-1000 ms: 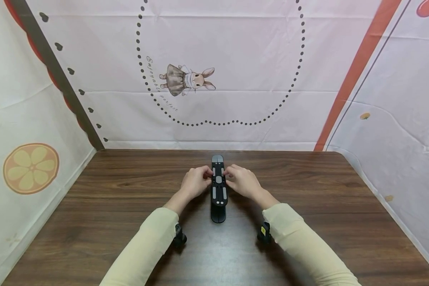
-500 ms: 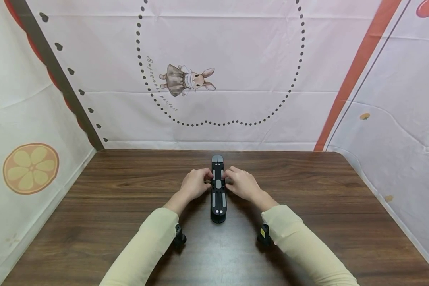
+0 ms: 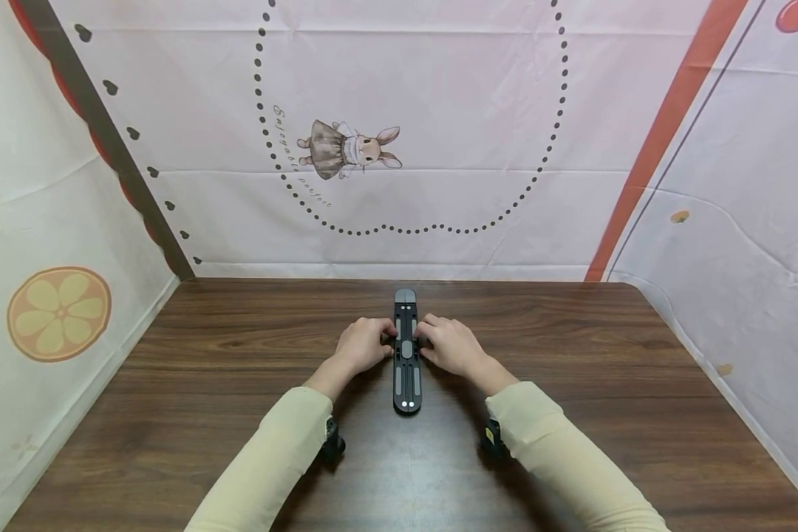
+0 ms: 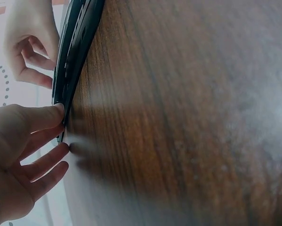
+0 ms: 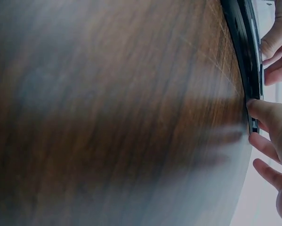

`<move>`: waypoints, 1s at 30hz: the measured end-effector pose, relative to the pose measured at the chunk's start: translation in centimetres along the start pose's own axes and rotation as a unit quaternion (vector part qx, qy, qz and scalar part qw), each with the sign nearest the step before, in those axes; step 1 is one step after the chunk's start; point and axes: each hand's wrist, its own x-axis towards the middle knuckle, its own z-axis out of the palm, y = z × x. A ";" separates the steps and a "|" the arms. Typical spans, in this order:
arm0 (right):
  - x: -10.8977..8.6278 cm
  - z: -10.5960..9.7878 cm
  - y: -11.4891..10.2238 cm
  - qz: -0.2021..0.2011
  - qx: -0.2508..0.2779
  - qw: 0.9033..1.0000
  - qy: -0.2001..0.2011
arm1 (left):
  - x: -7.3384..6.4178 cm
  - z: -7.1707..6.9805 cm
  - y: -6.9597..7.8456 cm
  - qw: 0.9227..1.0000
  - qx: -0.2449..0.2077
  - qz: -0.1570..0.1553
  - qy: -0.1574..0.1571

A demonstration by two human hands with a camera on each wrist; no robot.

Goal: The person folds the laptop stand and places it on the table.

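A slim black folding laptop stand (image 3: 407, 380) with grey pads lies lengthwise on the table, its long bars stacked almost flat. My left hand (image 3: 361, 344) pinches its left edge, a little beyond the middle. Opposite, my right hand (image 3: 454, 346) pinches the right edge with thumb and fingers. Seen from the left wrist, a narrow gap runs between the upper and lower bars of the stand (image 4: 77, 44). The right wrist view shows the thumb on the side of the stand (image 5: 244, 52), with the other fingers loosely bent beside it.
A brown wood-grain table (image 3: 239, 355) lies under both arms. White printed cloth (image 3: 439, 111) hangs behind it and along both sides. Small black devices sit at the left wrist (image 3: 332, 443) and the right wrist (image 3: 493, 437).
The stand's upper bar has come down onto the lower one, its near end moving toward me until the two line up. Both hands have shifted slightly nearer, still holding the sides.
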 end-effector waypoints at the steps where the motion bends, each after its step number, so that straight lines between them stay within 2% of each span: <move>1: 0.0 0.0 0.0 0.000 0.001 1.000 -0.003 | 0.0 0.0 0.0 1.000 0.000 0.000 -0.001; 16: -0.2 -0.4 -0.1 -0.007 0.011 0.999 -0.030 | -0.4 -0.2 0.0 0.999 0.029 0.012 -0.018; 22: -0.6 -0.9 -0.2 0.005 0.005 0.999 -0.050 | -0.8 -0.3 -0.2 0.998 0.046 0.039 -0.020; 24: -0.8 -1.1 -0.1 0.009 0.003 0.999 -0.042 | -1.0 -0.4 -0.3 0.997 0.052 0.049 -0.018; 30: -1.7 -2.4 0.8 0.018 -0.017 1.000 0.010 | -2.3 -1.4 -1.3 0.995 0.066 0.069 0.019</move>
